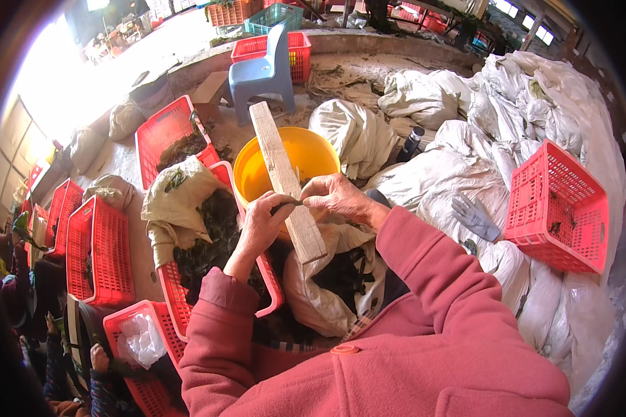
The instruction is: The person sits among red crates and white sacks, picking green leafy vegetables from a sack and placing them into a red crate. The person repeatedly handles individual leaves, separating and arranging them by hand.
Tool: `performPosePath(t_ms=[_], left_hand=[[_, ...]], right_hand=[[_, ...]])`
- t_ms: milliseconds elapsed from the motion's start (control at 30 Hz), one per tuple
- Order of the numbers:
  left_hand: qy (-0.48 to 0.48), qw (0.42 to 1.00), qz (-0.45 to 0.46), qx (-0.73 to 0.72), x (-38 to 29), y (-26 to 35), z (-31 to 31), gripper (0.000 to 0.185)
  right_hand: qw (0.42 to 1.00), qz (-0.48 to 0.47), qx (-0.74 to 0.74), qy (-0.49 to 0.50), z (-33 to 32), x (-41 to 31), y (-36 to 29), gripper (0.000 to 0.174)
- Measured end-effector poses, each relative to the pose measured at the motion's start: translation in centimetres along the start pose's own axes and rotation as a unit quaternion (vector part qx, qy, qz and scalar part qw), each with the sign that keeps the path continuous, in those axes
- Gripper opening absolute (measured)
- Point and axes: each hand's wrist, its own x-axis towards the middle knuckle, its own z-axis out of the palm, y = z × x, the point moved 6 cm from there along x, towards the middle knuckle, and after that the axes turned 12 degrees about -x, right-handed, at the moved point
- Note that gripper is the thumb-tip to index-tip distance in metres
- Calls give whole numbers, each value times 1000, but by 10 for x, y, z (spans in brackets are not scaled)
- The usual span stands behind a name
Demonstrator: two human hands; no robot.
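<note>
My left hand (265, 218) and my right hand (336, 196) meet above a wooden board (280, 172). Between their fingertips they pinch a small dark strip (295, 203), perhaps seaweed. The board lies across a yellow bucket (244, 161), its near end reaching over an open white woven sack (313, 297) that holds dark, leafy seaweed (340, 276). Left of my left hand, a red plastic crate (271, 284) holds more dark seaweed (216, 229), with another woven sack (175, 200) lying partly over it.
Red crates (99, 250) stand at the left, near other people's hands (99, 357). A blue plastic chair (258, 73) stands beyond the bucket. White sacks (448, 167) cover the right side, bearing a grey glove (474, 216) and a red crate (558, 208). A dark bottle (411, 143) stands among them.
</note>
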Motion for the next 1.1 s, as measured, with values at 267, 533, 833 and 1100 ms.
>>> performPosePath(t_ms=[267,533,833,1100], left_hand=[[59,998,-30,12,40,-37,4,17],[123,981,-18,147,54,-86,-22,14],[131,914,-157,-350,-10,-59,-49,24],[89,860,-200,-461,-92,29,11,22]], right_hand=[[968,-66,-223,90,-43,43,15,15],[918,-88,-322,213,-78,67,58,14],[995,-56,-76,24,-21,38,14,23],[996,-79,-44,27,72,-62,-34,18]])
